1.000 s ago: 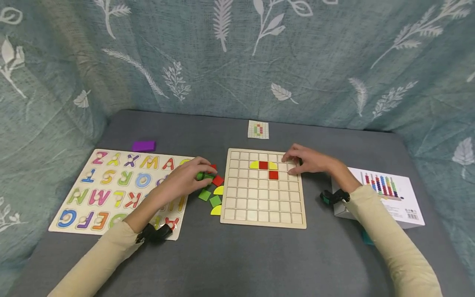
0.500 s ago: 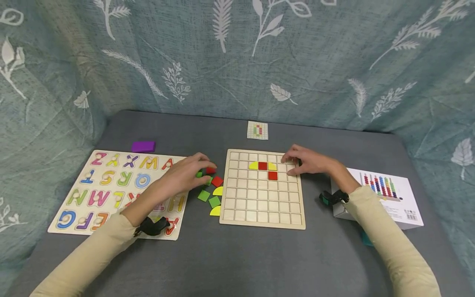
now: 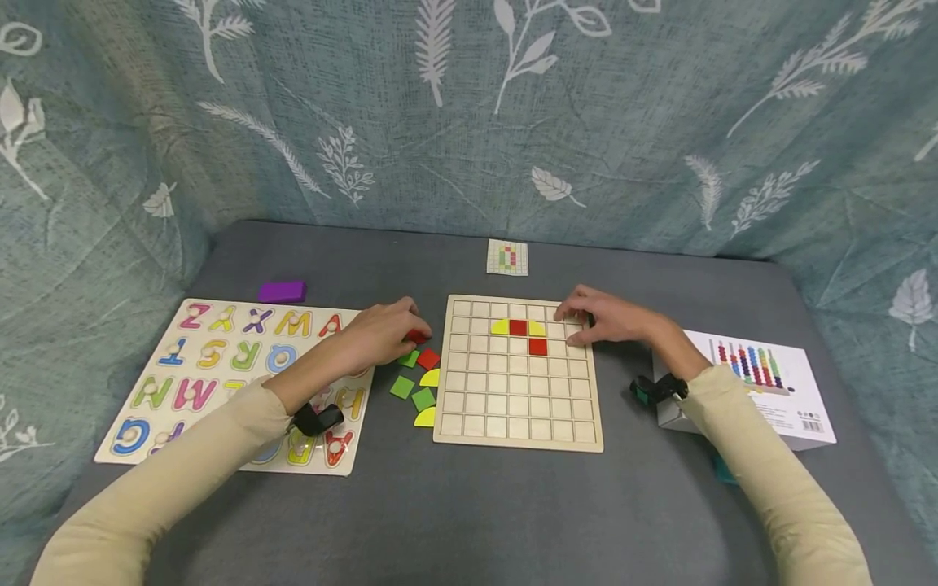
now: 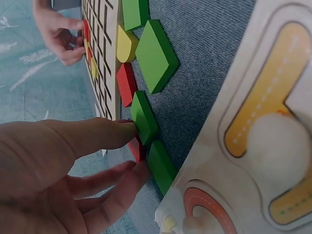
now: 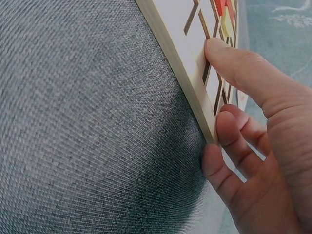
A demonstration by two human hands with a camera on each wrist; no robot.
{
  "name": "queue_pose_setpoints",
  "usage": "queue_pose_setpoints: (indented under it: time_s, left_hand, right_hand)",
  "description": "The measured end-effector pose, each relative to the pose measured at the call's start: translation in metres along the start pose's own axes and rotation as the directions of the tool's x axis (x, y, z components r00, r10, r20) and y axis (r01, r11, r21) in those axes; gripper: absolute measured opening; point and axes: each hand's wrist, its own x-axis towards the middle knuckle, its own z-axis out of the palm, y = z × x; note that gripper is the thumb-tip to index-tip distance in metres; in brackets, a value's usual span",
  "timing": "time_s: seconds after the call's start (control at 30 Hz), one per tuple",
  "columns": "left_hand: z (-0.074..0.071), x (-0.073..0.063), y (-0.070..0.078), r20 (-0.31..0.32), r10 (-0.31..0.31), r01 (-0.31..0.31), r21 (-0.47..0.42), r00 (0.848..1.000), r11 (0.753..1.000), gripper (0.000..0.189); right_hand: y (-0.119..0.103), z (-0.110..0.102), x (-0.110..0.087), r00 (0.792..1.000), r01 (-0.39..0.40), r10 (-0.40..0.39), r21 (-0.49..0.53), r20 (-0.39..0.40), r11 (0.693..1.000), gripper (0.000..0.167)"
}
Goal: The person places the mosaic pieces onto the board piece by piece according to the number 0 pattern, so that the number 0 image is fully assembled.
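Observation:
My left hand (image 3: 377, 334) is at the loose tiles beside the wooden grid board (image 3: 517, 407). Its thumb and fingers pinch a red square tile (image 4: 136, 148), partly covered by the fingertips in the left wrist view. Green square tiles (image 3: 401, 387), another red tile (image 3: 428, 359) and yellow rounded tiles (image 3: 425, 417) lie close by. Over the board's far right corner rests my right hand (image 3: 608, 316), its thumb (image 5: 234, 61) on the grid and its other fingertips at the edge. Two red squares (image 3: 538, 347) and two yellow rounded tiles (image 3: 500, 327) sit on the grid.
A wooden letter puzzle board (image 3: 168, 387) lies under the left forearm. Behind it is a purple block (image 3: 282, 292). A small pattern card (image 3: 507, 257) lies beyond the grid board. At right, a white box (image 3: 777, 391) stands partly behind the right forearm.
My left hand has shifted a little over the tiles, and its fingers have closed in on the red tile at the back of the pile. The right hand stays on the board's corner.

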Motion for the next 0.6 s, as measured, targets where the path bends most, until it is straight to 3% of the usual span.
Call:
queue_pose_setpoints:
  time_s: [0.6]
  left_hand:
    - [0.002,0.011,-0.002,0.005,0.011,-0.011,-0.007,1.000,1.000,0.020]
  right_hand:
    - [0.001,0.000,0.001,1.000,-0.007,0.007,0.004,0.009,1.000,0.037]
